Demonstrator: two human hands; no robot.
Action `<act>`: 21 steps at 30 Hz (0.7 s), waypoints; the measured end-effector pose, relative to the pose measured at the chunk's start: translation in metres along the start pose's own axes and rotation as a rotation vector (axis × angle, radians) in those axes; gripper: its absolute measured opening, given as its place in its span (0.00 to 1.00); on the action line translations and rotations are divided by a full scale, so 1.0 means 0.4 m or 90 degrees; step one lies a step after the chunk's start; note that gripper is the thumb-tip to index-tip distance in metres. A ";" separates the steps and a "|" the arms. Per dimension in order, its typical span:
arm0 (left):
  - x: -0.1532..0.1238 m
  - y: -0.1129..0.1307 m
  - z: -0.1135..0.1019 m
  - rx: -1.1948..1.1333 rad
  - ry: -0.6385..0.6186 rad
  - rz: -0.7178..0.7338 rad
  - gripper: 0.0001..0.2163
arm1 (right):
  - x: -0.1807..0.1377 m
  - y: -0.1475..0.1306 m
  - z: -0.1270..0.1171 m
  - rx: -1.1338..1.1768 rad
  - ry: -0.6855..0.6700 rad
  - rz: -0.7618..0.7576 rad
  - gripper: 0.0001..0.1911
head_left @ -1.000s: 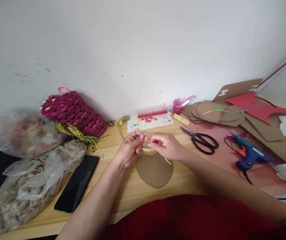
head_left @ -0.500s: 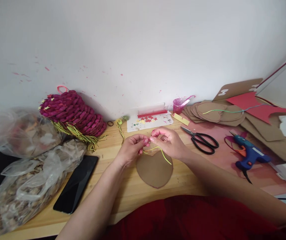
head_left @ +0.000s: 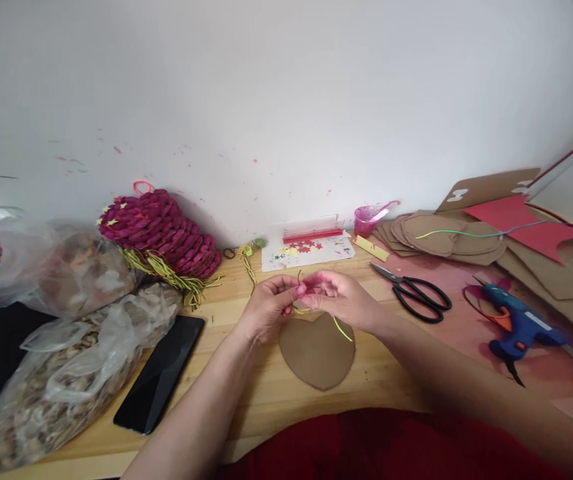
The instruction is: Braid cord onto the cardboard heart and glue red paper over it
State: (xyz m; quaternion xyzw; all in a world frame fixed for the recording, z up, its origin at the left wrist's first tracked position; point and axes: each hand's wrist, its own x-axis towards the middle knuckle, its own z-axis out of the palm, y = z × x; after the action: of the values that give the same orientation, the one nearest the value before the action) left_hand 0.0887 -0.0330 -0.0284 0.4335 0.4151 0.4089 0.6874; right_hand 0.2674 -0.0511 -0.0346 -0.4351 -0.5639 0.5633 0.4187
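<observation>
My left hand [head_left: 267, 307] and my right hand [head_left: 342, 299] meet fingertip to fingertip just above the wooden table [head_left: 246, 400]. Between them they pinch a thin yellow-green string [head_left: 339, 327]; one loose end trails down past my right hand. A small dark red bit shows between the fingertips, too small to make out. Directly under the hands lies a brown heart-shaped cardboard piece [head_left: 319, 353], flat on the table.
Black scissors [head_left: 416, 293] and a blue glue gun [head_left: 519, 323] lie to the right. Brown cardboard cut-outs [head_left: 446, 230] and red paper [head_left: 531, 230] are stacked at the back right. A black phone [head_left: 161, 373], plastic bags of dried material [head_left: 61, 373] and a magenta woven piece [head_left: 161, 233] lie on the left.
My fingertips have drawn closer together on the string, and its loop has shortened. The whole view has shifted slightly down and to the right.
</observation>
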 end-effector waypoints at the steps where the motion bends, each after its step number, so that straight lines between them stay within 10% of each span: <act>1: 0.003 0.000 -0.002 -0.005 0.004 0.004 0.17 | 0.000 0.001 -0.003 -0.028 0.006 0.009 0.16; 21: 0.008 -0.011 -0.003 -0.015 0.001 0.002 0.17 | -0.002 -0.014 -0.008 0.063 0.080 0.003 0.12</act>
State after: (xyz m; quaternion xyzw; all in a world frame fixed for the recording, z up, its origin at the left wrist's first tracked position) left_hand 0.0895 -0.0312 -0.0334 0.4256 0.4101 0.4152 0.6916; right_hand 0.2704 -0.0509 -0.0290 -0.4494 -0.5071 0.5633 0.4729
